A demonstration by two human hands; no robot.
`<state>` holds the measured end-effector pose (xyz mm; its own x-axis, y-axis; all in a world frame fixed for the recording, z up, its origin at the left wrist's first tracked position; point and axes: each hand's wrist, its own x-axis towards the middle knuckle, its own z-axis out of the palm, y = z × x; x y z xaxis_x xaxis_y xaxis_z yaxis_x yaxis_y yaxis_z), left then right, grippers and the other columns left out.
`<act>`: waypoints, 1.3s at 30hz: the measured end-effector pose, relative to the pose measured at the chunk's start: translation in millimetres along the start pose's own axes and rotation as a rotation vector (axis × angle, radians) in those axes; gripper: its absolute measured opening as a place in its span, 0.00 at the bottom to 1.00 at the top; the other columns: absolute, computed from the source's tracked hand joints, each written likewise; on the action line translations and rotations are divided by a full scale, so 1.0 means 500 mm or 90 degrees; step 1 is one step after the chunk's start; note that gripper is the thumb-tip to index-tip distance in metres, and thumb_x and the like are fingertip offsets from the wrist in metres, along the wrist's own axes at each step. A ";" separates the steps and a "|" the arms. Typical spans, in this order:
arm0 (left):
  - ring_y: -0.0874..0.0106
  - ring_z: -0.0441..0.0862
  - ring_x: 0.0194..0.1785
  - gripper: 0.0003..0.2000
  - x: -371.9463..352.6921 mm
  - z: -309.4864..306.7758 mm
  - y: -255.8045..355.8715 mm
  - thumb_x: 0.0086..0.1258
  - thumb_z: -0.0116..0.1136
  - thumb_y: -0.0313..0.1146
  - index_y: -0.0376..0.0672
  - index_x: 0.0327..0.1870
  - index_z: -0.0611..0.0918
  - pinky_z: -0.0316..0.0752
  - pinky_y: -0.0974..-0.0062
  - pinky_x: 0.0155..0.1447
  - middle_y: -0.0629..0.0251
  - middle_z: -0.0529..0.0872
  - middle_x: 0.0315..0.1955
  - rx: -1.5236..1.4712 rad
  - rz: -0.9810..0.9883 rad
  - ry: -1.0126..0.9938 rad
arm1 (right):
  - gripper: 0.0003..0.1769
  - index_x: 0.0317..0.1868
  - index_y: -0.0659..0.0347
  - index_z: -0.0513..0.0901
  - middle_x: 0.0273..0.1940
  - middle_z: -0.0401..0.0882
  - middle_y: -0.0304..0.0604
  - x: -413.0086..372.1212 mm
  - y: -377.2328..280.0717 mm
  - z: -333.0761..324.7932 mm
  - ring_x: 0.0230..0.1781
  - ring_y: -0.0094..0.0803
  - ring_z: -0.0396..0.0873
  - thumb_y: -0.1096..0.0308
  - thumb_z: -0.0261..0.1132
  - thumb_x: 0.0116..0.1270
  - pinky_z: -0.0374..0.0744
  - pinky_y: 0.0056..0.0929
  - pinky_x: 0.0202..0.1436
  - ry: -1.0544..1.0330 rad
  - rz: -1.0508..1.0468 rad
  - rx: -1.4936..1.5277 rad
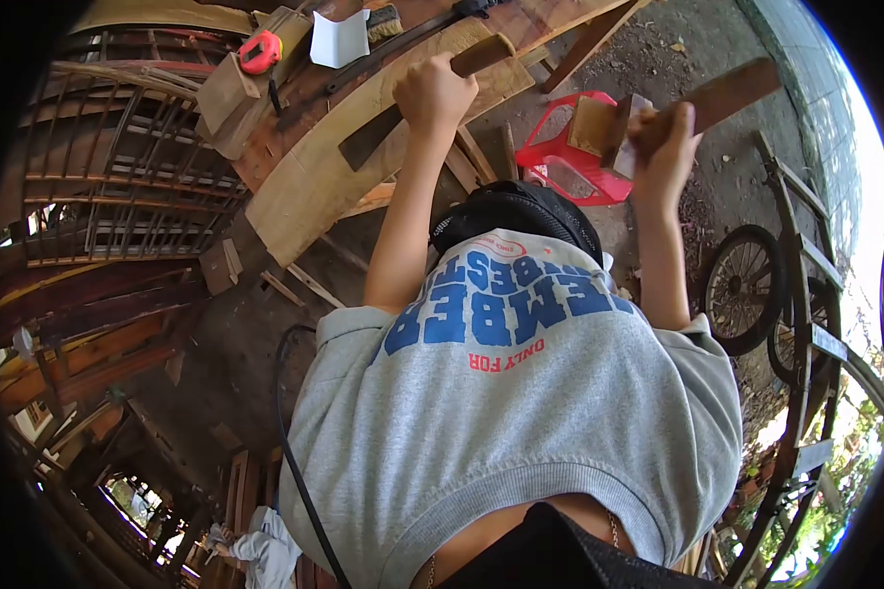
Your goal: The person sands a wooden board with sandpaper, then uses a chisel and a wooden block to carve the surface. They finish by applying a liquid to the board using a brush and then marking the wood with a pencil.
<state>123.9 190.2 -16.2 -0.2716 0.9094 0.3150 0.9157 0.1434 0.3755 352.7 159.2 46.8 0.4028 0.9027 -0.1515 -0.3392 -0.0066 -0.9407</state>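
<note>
My left hand (436, 93) is closed around a tool with a round wooden handle (484, 55) and a wide, flat dark blade (371, 137), probably a broad chisel. The blade lies over a pale curved wooden board (295, 206) on the bench. Off to the right, my right hand (663, 137) is wrapped around what looks like a wooden mallet. Its long brown end (742, 95) sticks out past my thumb. On the other side of the fingers is a blocky part (592, 125), above a red plastic seat (560, 157). Whether block and long end are one piece is partly hidden.
On the bench lie a red tape measure (260, 53), a folded white sheet (340, 39) and a brush-like block (384, 23). Slatted woodwork (128, 167) stands left. A wheel (745, 287) and dark frame (805, 255) are right. A dark cord (283, 422) runs beside my body.
</note>
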 end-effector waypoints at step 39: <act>0.54 0.83 0.29 0.07 -0.104 -0.159 -0.253 0.53 0.62 0.38 0.49 0.29 0.87 0.78 0.62 0.34 0.56 0.84 0.21 0.008 -0.079 0.083 | 0.16 0.46 0.57 0.68 0.26 0.71 0.39 -0.214 0.086 0.097 0.21 0.24 0.70 0.52 0.54 0.71 0.67 0.22 0.22 -0.261 0.119 -0.067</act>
<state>-1.3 93.8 -10.6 -0.4186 0.8262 0.3771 0.8758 0.2574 0.4084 254.0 82.9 37.5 -0.0336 0.9772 -0.2095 -0.2776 -0.2104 -0.9374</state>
